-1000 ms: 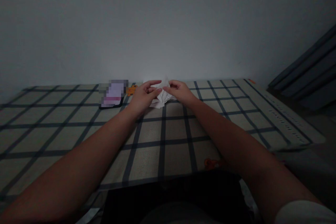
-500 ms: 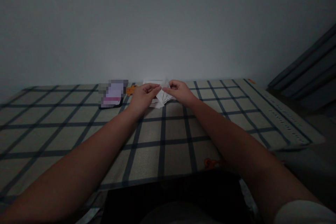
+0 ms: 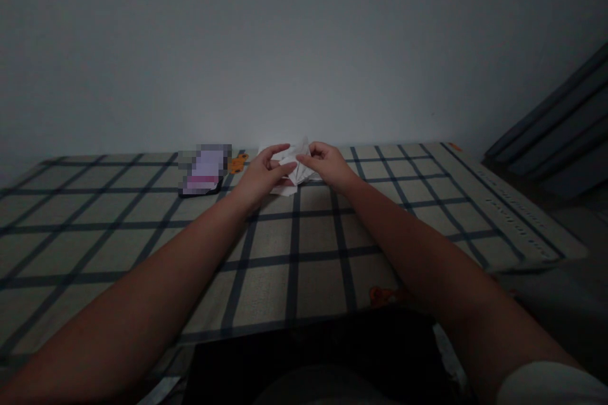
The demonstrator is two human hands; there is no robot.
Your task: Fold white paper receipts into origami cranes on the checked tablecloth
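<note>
Your right hand point(image 3: 329, 164) pinches the folded white paper point(image 3: 291, 155) at the far middle of the checked cloth point(image 3: 270, 237), probably to steady its creases; your left hand point(image 3: 262, 174) spreads loosely leftward, its thumb perhaps touching.

- A pale short sleeve point(image 3: 553, 383) circles the right arm point(image 3: 494, 329).
- The left hand point(image 3: 259, 176), right hand point(image 3: 331, 168) and both forearms point(image 3: 190, 266) are bare.
- The lap clothing point(image 3: 313, 345) is black, its details lost in the dark.
</note>
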